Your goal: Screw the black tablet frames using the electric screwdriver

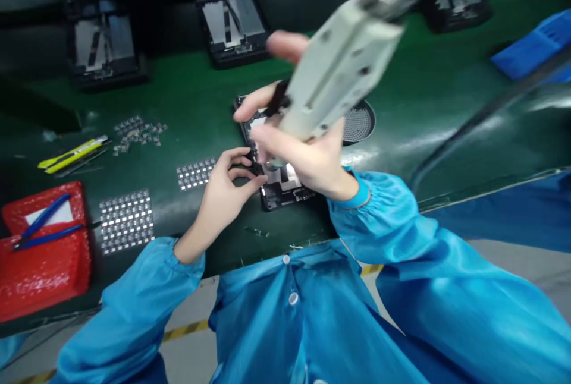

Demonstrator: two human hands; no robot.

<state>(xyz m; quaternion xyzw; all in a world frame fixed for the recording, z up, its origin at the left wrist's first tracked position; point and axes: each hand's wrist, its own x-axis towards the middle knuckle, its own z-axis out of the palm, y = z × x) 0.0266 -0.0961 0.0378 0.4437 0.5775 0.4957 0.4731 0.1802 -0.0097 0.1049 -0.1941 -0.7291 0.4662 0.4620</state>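
My right hand [319, 161] is wrapped round a pale electric screwdriver [341, 69], slightly blurred and tilted, its upper end running into a dark fitting. Below it lies an opened black electronic device [285, 197] with silver and white inner parts. The screwdriver's tip is hidden by my fingers over the device. My left hand [225, 188] grips the device's left edge, thumb and fingers curled close together there. Beside that hand sits a small sheet of little metal parts [194, 174]. A round dark dish [359, 122] with a dotted surface is partly behind my right hand.
Similar opened devices [234, 21] stand along the back. To the left are loose small parts [137, 133], a yellow-handled tool [74, 155], a larger parts sheet [126, 222] and blue-handled pliers [44, 220] on red wrap [44, 280]. A blue bin [533, 45] and black cable [486, 110] are right.
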